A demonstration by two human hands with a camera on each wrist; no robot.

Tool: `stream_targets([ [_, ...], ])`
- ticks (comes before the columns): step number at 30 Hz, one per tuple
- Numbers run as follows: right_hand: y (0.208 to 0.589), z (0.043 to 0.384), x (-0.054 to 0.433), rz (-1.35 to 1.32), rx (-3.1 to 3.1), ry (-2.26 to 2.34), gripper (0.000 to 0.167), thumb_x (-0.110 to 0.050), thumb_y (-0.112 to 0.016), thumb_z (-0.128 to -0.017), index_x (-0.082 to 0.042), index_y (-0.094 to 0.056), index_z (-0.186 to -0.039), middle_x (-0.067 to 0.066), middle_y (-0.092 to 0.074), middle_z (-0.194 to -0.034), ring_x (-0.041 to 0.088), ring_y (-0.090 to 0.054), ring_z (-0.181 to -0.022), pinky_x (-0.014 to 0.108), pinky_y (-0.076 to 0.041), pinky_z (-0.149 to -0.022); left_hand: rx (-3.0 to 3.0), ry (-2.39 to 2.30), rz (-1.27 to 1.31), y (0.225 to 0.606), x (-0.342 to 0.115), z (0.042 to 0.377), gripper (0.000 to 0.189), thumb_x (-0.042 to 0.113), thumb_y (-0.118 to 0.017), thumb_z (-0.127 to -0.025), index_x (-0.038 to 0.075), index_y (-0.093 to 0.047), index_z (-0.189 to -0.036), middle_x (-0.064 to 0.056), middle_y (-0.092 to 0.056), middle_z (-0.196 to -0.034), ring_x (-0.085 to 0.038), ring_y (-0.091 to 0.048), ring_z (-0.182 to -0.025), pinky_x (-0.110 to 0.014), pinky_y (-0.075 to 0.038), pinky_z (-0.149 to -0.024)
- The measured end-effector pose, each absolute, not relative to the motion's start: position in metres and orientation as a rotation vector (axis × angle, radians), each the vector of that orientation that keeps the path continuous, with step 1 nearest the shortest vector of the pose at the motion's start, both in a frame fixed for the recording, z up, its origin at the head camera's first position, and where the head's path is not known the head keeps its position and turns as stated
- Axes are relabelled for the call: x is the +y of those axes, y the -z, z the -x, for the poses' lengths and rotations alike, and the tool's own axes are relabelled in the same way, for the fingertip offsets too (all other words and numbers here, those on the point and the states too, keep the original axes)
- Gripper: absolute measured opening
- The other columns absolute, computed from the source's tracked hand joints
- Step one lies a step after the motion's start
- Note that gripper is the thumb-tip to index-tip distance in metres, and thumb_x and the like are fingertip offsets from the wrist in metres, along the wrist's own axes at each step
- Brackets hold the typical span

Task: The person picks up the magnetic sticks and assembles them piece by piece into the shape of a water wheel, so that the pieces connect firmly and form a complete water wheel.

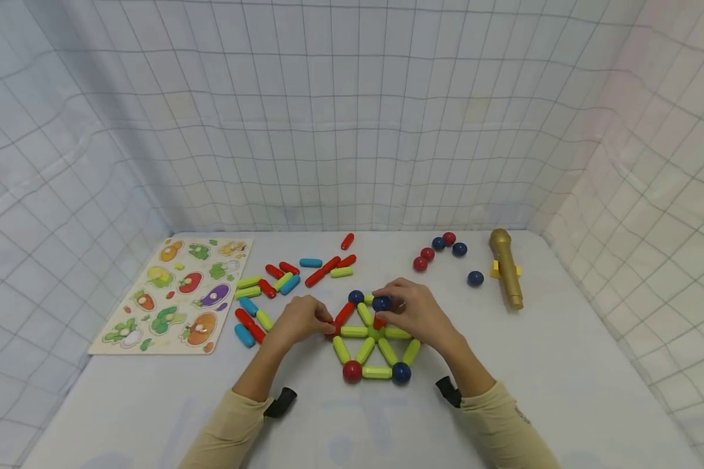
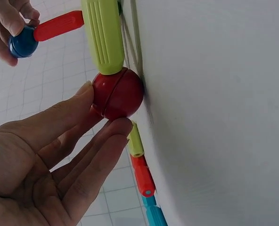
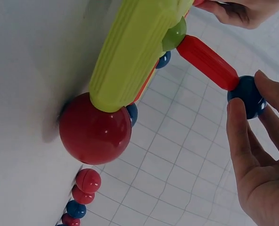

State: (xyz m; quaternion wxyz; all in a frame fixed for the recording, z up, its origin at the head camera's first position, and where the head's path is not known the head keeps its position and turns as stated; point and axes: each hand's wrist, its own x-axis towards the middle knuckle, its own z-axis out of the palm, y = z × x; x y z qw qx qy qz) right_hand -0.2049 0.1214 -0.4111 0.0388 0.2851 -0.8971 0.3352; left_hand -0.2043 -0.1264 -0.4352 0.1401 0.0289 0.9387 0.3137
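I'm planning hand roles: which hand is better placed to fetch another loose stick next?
Probably the left hand: the loose sticks lie nearer it, though it pinches a red ball. The right hand is farther off and holds a blue ball on a raised red stick.

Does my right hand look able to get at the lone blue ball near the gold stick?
Likely yes: only bare table lies between your right hand and that lone ball, though the hand pinches another blue ball.

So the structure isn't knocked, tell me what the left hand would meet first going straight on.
The red ball the left hand pinches; beyond it, likely the lime rod attached to it, though depth is unclear.
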Motion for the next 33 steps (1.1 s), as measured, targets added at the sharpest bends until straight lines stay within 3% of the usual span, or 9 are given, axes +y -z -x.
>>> stream_targets([
  [5,0.41,0.203,0.122,-0.891,-2.754,-1.043,0.041,-0.018,-0.079,-0.082,-0.015,-0.067,-0.121,0.001,-0.067,-0.111,0.01,-0.062,-0.082,0.019,-0.055,-0.073,2.714,-0.876,-0.073,0.434,-0.123,0.201,0.013,0.02,-0.078,-0.082,0.009,-0.077,-0.089,0.001,-0.069,-0.072,-0.016,-0.056,-0.072,-0.024,-0.047,-0.062],
  [12,0.407,0.202,0.123,-0.88,-2.773,-1.043,0.034,-0.023,-0.079,-0.082,-0.013,-0.07,-0.113,0.001,-0.064,-0.11,0.01,-0.06,-0.081,0.018,-0.054,-0.071,2.693,-0.855,-0.13,0.433,-0.125,0.196,0.013,0.021,-0.078,-0.082,0.011,-0.076,-0.09,0.002,-0.069,-0.075,-0.015,-0.055,-0.075,-0.025,-0.047,-0.064],
  [18,0.406,0.202,0.123,-0.862,-2.78,-1.069,0.032,-0.024,-0.078,-0.082,-0.013,-0.072,-0.111,0.001,-0.063,-0.105,0.012,-0.059,-0.082,0.018,-0.054,-0.071,2.761,-0.753,-0.228,0.421,-0.168,0.2,0.016,0.008,-0.068,-0.089,0.008,-0.074,-0.103,-0.007,-0.071,-0.097,-0.021,-0.061,-0.091,-0.036,-0.056,-0.082],
  [24,0.407,0.202,0.123,-0.863,-2.792,-1.078,0.033,-0.024,-0.078,-0.083,-0.013,-0.071,-0.113,0.0,-0.063,-0.105,0.011,-0.059,-0.082,0.018,-0.054,-0.07,2.873,-0.519,-0.083,0.42,-0.204,0.198,0.027,-0.007,-0.059,-0.087,0.005,-0.072,-0.108,-0.02,-0.064,-0.12,-0.032,-0.056,-0.107,-0.05,-0.049,-0.097],
  [29,0.408,0.203,0.123,-0.839,-2.799,-1.073,0.041,-0.023,-0.079,-0.082,-0.014,-0.066,-0.119,0.0,-0.064,-0.108,0.011,-0.06,-0.084,0.02,-0.054,-0.072,2.879,-0.468,-0.131,0.429,-0.208,0.204,0.019,0.0,-0.07,-0.083,0.009,-0.075,-0.099,-0.016,-0.067,-0.112,-0.028,-0.055,-0.098,-0.044,-0.052,-0.09],
  [33,0.408,0.204,0.123,-0.825,-2.806,-1.084,0.038,-0.023,-0.079,-0.081,-0.014,-0.064,-0.115,-0.001,-0.065,-0.105,0.011,-0.061,-0.085,0.022,-0.055,-0.075,2.872,-0.461,-0.096,0.433,-0.209,0.208,0.017,0.005,-0.074,-0.081,0.011,-0.076,-0.097,-0.013,-0.068,-0.106,-0.025,-0.054,-0.093,-0.039,-0.054,-0.082],
])
